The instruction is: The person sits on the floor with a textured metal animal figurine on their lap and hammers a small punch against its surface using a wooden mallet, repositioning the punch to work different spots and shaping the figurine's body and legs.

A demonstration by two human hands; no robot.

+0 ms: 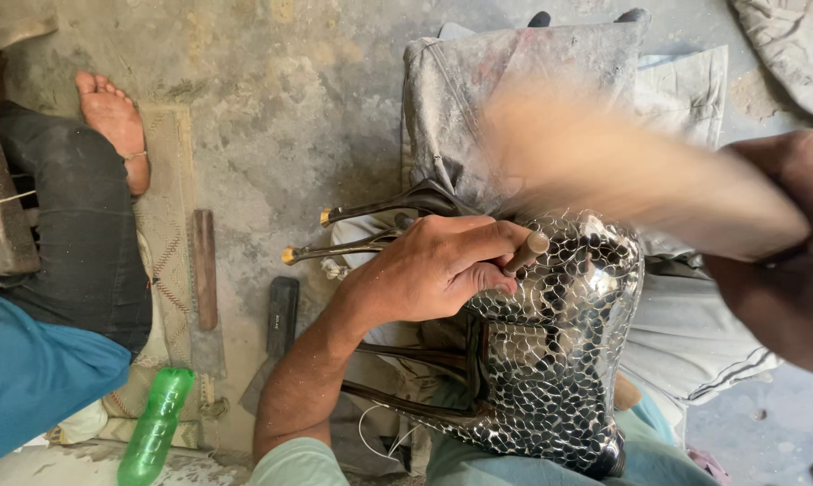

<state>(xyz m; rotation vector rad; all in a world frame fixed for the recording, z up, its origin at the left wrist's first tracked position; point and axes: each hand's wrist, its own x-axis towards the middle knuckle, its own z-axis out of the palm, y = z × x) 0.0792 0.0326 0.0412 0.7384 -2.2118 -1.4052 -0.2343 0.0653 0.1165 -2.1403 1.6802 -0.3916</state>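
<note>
A black animal figure with a shiny hammered scale pattern lies on its side across my lap, its thin legs with brass tips pointing left. My left hand is closed on a small punch whose tip rests on the figure's body. My right hand at the right edge grips a wooden mallet, blurred from swinging, above the punch.
Another person sits at the left, with a bare foot and dark trousers on a mat. A green plastic bottle, a wooden-handled blade and a black bar lie on the concrete floor. Dusty cloth lies behind the figure.
</note>
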